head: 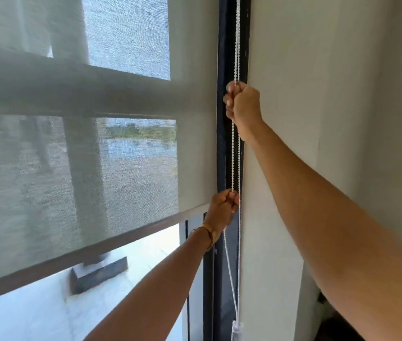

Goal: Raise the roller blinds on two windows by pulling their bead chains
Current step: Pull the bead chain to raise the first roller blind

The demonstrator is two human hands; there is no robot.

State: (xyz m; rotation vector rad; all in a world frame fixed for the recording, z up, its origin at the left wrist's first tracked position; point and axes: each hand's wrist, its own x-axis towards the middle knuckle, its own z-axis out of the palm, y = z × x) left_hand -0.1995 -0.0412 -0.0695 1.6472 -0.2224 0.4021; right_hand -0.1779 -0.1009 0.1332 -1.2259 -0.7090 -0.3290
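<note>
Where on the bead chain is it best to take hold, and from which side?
Grip one strand of the bead chain high up, about where the right hand is closed on it, coming from the room side. It hangs taut against the dark frame, so fingers should wrap around the front.

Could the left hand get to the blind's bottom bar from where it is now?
Probably yes. The left hand is closed on the bead chain right beside the bottom bar's right end, with nothing between them. It would have to release the chain first.
</note>
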